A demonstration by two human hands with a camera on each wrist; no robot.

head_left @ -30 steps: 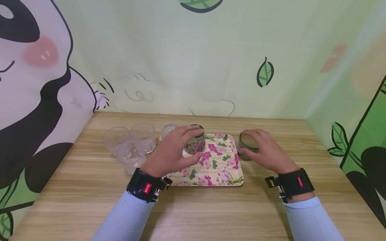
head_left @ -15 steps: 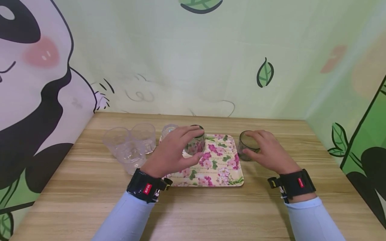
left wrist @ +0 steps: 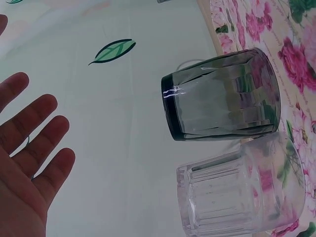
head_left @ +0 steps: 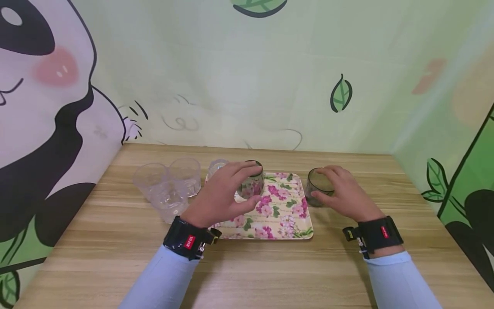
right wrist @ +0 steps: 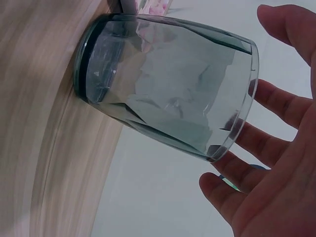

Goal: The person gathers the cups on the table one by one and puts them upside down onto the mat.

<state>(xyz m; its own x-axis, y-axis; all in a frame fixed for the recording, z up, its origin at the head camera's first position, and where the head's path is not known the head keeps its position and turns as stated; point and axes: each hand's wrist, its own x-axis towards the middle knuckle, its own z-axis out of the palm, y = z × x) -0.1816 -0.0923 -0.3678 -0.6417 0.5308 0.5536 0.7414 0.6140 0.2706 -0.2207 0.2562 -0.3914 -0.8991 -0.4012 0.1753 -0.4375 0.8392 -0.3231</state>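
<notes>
All my fingers [right wrist: 266, 144] stand wide, apparently pre-grasp; the smoked-glass tumbler [right wrist: 165, 84] beside my right ones likely wants gripping.

Soft light, faint shadows on table [head_left: 285, 274], dimmer wrist views

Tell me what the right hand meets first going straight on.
Probably the smoky glass right of the tray: the right hand has its fingers by the glass's rim, though contact or gap is unclear.
</notes>
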